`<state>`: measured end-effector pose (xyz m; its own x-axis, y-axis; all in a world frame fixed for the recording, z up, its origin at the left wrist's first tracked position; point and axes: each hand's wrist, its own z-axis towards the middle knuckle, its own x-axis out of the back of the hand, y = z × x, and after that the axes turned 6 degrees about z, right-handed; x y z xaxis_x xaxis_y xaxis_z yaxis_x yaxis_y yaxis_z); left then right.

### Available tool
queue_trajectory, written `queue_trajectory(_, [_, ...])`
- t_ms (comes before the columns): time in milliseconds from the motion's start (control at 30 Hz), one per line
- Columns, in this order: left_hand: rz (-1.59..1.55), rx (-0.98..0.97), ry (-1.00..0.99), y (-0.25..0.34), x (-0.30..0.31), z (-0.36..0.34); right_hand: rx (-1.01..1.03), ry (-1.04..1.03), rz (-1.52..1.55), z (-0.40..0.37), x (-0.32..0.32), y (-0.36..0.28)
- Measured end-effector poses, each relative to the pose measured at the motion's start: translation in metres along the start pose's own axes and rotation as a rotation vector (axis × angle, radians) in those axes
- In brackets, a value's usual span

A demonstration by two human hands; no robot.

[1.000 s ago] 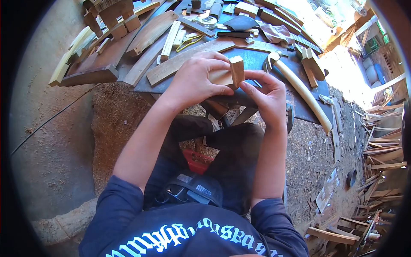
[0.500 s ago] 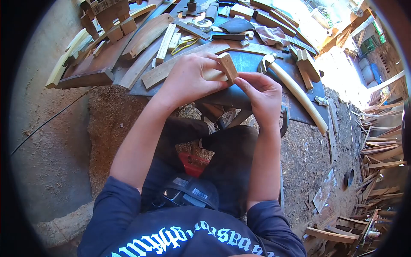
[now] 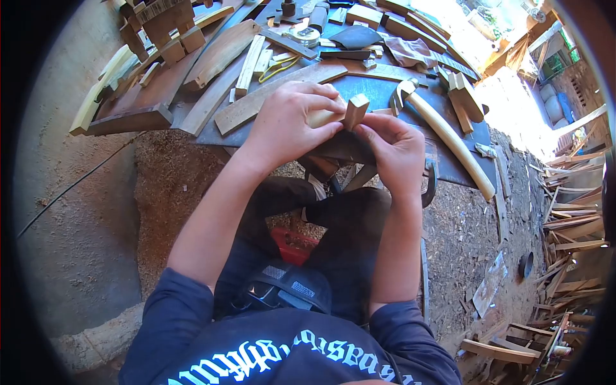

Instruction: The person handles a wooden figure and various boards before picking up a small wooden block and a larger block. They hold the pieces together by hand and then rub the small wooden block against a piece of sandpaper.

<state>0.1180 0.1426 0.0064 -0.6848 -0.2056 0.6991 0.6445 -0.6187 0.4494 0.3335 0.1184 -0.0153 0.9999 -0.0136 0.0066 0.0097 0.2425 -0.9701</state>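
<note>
Wooden and small, the block [image 3: 356, 113] is over the near edge of the desk [image 3: 377, 93], the left hand [image 3: 289, 122] half curled on it, the right hand [image 3: 396, 151] pinching it; a slackened pinch could drop it floorward.

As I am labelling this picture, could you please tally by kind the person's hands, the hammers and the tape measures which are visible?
Hands (left hand, right hand): 2
Hammer: 1
Tape measure: 1
Total: 4
</note>
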Motion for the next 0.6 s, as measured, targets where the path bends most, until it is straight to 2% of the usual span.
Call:
queue_trajectory(67, [0.012, -0.014, -0.032, -0.002, 0.002, 0.0, -0.003, -0.01, -0.03, 0.0, 0.0, -0.003])
queue_trajectory(267, [-0.051, 0.142, -0.021, -0.004, 0.005, -0.002, -0.014, 0.004, -0.009, 0.001, -0.002, 0.001])
queue_trajectory(367, [0.089, -0.014, -0.001, -0.016, 0.002, 0.0, -0.044, -0.006, -0.044, 0.005, 0.0, 0.001])
queue_trajectory(467, [-0.177, 0.152, -0.09, -0.002, 0.013, 0.007, -0.042, -0.015, -0.054, 0.007, -0.001, -0.001])
queue_trajectory(600, [-0.234, 0.379, -0.173, -0.011, 0.016, 0.016, -0.021, -0.013, -0.022, 0.006, -0.001, 0.005])
